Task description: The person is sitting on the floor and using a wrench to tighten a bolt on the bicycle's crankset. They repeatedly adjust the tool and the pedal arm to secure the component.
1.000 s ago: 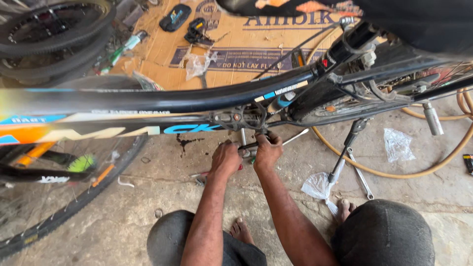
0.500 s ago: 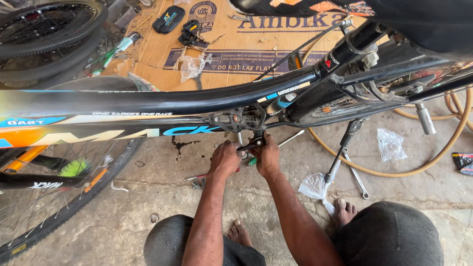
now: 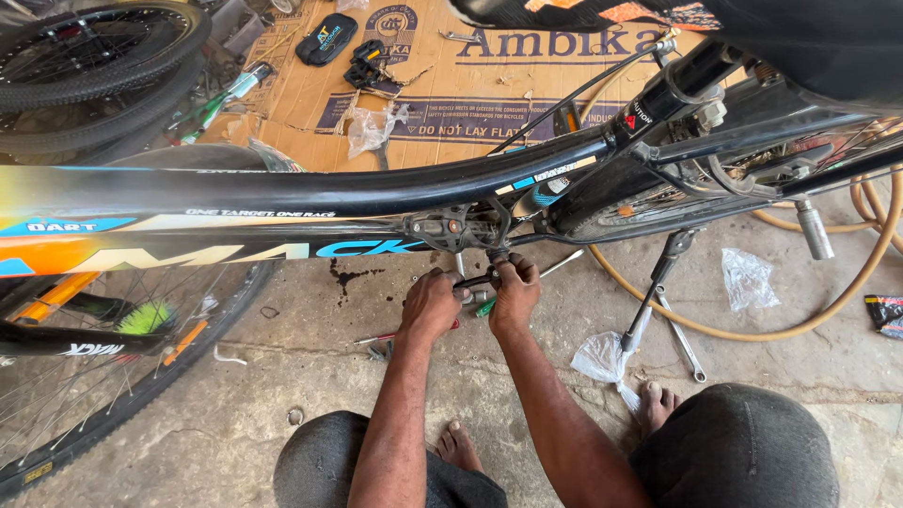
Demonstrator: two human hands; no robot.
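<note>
A black bicycle frame (image 3: pixel 310 193) with orange and blue lettering runs across the view on its kickstand (image 3: pixel 651 292). Under its middle, by the crank area (image 3: pixel 461 229), my left hand (image 3: pixel 431 303) and my right hand (image 3: pixel 514 292) are closed side by side on a dark pedal or crank part (image 3: pixel 480 278). Both sets of fingers wrap around it. Which tool, if any, lies in my grip is hidden by the fingers. A green-handled tool (image 3: pixel 483 308) lies on the floor just beneath my hands.
A flattened cardboard box (image 3: pixel 451 89) lies beyond the frame with black pedals (image 3: pixel 365 66) and plastic bags. Spare tyres (image 3: pixel 89 56) are stacked top left, a spoked wheel (image 3: pixel 85 395) bottom left. A tan hose (image 3: pixel 771 329), spanners (image 3: pixel 685 341) and plastic bags lie right.
The camera has shifted slightly, so the frame and floor sit a little differently in view. My hands stay closed at the same spot under the crank.
</note>
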